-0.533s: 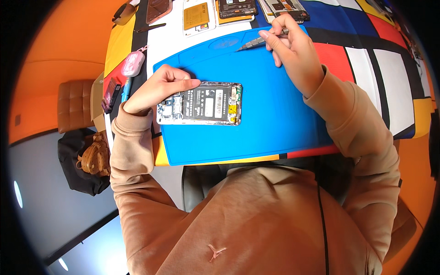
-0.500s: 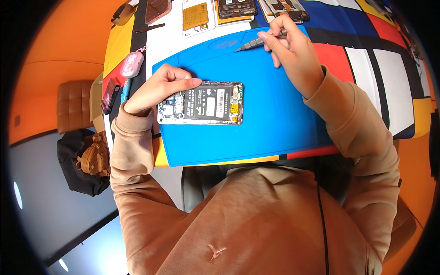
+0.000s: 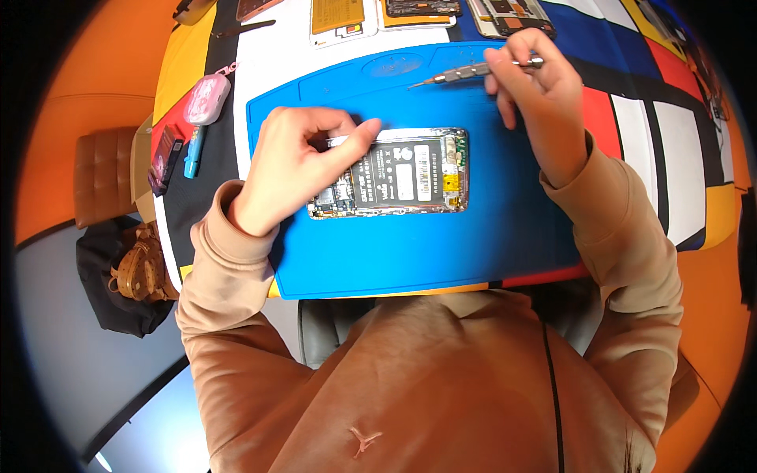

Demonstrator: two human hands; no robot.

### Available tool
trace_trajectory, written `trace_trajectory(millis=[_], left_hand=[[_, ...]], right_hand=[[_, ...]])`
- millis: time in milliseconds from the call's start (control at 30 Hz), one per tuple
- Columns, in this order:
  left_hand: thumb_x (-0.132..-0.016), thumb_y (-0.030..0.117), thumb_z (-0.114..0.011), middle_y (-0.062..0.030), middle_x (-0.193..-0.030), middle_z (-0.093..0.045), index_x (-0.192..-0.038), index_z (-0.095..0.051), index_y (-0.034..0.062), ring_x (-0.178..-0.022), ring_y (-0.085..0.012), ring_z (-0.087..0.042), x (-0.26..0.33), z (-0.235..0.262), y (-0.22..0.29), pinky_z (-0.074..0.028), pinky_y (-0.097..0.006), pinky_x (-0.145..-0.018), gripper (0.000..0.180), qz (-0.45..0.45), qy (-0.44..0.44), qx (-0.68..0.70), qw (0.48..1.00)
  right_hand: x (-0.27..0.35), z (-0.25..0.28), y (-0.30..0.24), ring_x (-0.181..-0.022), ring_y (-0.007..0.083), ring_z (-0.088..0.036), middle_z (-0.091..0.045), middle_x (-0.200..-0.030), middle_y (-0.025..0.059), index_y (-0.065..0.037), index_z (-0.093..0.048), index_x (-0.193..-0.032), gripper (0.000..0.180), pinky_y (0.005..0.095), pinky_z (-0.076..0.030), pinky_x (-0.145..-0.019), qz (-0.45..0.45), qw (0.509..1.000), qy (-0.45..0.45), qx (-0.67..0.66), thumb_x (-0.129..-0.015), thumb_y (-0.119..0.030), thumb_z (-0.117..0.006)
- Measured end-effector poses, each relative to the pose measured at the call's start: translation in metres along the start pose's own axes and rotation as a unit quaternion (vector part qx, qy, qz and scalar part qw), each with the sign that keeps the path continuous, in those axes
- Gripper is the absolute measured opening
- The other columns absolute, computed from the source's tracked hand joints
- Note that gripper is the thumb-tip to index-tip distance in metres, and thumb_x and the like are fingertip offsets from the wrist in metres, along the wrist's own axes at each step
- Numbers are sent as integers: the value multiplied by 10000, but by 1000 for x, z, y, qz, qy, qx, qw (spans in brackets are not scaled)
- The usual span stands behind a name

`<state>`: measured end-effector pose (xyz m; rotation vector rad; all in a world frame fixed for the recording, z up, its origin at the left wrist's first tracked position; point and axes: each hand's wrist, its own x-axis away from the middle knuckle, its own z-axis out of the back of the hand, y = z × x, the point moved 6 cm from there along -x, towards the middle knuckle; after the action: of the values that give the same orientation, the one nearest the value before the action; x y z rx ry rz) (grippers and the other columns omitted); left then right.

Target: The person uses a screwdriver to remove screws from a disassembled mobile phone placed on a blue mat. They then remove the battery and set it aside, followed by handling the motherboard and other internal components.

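An opened smartphone (image 3: pixel 410 177) lies on a blue work mat (image 3: pixel 378 256), its black battery, circuit board and a yellow patch exposed. My left hand (image 3: pixel 303 162) covers the phone's upper left part, thumb across the top edge and fingers curled beyond it; the fingertips are partly hidden. Up and to the right, my right hand (image 3: pixel 540 91) pinches a thin grey precision screwdriver (image 3: pixel 465 73) between thumb and fingers. The screwdriver's fine tip points left, over the far part of the mat, apart from the phone.
Along the far edge lie several other opened phones, including a white one (image 3: pixel 343 35) and a dark-framed one (image 3: pixel 512 20). Left of the mat are a pink case (image 3: pixel 207 100), a blue pen-like item (image 3: pixel 192 154) and a dark red box (image 3: pixel 166 160). Dark tweezers (image 3: pixel 244 30) lie beyond.
The phone has slid right across the mat along with my left hand, whose thumb has shifted past its top edge. My right hand with the screwdriver has moved right. The view has shifted slightly.
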<state>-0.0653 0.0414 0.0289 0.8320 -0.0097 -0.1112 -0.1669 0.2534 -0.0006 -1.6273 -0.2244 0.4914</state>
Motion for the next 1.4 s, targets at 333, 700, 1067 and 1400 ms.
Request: trace_trajectory(millis=[333,700,1067,1400], left_hand=[[-849,245,-711,-112,-546,-558,-622,-646,24,-454,-260,-535,9,5,7,-426,-340,-462,323,-131,113,-212,962],[-799,149,-702,-104,-598,-551,-698,-570,22,-493,-229,-539,12,6,1,-427,-308,-481,210,-78,127,-110,983],[-863,45,-670,-61,-638,-553,-750,-580,-8,-510,-117,-507,11,3,-3,-399,-235,-501,153,-128,154,-99,975],[-881,75,-662,-60,-613,-520,-747,-577,4,-491,-110,-470,12,1,-7,-364,-246,-481,174,-132,155,-108,973]], right_hand=[[10,-11,-21,-495,33,-409,-502,-701,-9,-130,-388,-860,273,174,-289,-441,15,1000,9,1,-919,-46,-641],[21,-21,-35,-627,14,-417,-505,-731,-2,-78,-372,-877,370,159,-340,-563,96,995,-3,43,-838,127,-678],[34,-21,-51,-570,37,-417,-496,-690,21,-95,-316,-929,440,171,-356,-539,243,947,-40,205,-808,172,-644],[34,-22,-47,-583,43,-445,-505,-674,26,-96,-316,-920,445,171,-371,-551,244,949,-20,201,-804,151,-667]])
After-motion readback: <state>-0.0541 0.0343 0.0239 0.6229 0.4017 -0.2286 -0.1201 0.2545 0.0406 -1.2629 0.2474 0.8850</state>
